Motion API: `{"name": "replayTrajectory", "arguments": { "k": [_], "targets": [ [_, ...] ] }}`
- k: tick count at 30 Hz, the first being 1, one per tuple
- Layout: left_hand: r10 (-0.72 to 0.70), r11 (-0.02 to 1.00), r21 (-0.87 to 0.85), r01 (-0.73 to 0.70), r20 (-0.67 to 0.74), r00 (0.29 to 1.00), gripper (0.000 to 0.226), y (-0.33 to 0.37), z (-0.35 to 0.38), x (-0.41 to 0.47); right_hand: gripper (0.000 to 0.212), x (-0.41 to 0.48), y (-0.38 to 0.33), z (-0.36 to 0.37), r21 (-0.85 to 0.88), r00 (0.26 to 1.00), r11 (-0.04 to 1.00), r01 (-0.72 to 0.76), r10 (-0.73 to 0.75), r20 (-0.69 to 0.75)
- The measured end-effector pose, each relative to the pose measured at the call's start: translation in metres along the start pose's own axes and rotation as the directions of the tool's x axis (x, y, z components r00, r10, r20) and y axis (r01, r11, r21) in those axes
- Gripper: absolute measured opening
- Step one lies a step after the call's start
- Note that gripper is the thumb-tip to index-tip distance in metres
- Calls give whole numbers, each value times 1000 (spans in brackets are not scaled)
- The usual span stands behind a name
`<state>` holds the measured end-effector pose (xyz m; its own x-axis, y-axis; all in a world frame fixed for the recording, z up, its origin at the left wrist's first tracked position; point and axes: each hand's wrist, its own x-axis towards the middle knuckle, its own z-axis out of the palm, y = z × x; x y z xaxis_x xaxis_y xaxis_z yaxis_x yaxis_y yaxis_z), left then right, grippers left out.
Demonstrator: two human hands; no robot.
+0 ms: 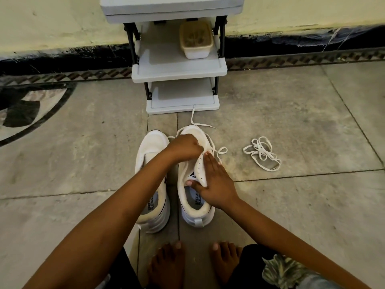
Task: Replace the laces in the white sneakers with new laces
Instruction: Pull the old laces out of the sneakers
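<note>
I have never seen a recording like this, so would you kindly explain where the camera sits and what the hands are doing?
There is no machine here: a person works with bare hands. The single picture comes from a camera worn on the head, looking down. On the floor stand a left sneaker and a right sneaker, both white. The right hand pinches the right sneaker's eyelet flap, steadying it. The left hand, fingers curled, seems to pinch that shoe's lace near the toe end. The left sneaker seems unlaced. A second lace lies bundled further right. Behind stands a grey rack with a box on it.
</note>
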<state>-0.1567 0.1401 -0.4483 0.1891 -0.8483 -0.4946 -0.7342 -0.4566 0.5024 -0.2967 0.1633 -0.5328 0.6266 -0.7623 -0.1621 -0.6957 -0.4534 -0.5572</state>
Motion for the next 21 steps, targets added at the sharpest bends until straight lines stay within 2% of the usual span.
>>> {"name": "replayTrajectory", "arguments": {
  "k": [1,2,3,6,9,12,16,18,20,21],
  "targets": [
    [-20,979,-203,19,-3,1000,21,3,-3,-1,97,0,0,0,-4,1000,1000,0,0,4],
    [-19,948,-319,12,-20,1000,17,5,-5,-3,97,0,1,0,-6,1000,1000,-1,1,4],
    [9,945,-327,-27,-56,998,15,6,-7,-5,97,0,1,0,-6,1000,1000,-3,3,0],
    [149,987,84,-136,-179,972,19,-2,-10,-6,98,0,0,0,-8,1000,1000,-9,9,6],
    [92,947,314,-62,-83,992,25,-13,-8,-4,99,0,0,-1,-1,1000,1000,-17,17,12],
    [56,879,476,4,-112,992,29,-17,5,-1,98,-1,-1,-1,10,1000,1000,-21,21,13],
    [97,812,582,40,-202,975,23,-8,13,6,98,-1,0,-2,14,1000,1000,-20,20,6],
    [129,822,568,22,-225,966,22,-9,15,7,98,-1,0,-2,10,1000,1000,-17,17,6],
    [101,893,449,20,-243,965,20,-13,12,6,98,-1,0,-1,10,1000,1000,-13,13,6],
    [69,953,303,10,-248,966,15,-14,6,5,98,0,1,0,11,1000,1000,-10,10,7]
  ]
}}
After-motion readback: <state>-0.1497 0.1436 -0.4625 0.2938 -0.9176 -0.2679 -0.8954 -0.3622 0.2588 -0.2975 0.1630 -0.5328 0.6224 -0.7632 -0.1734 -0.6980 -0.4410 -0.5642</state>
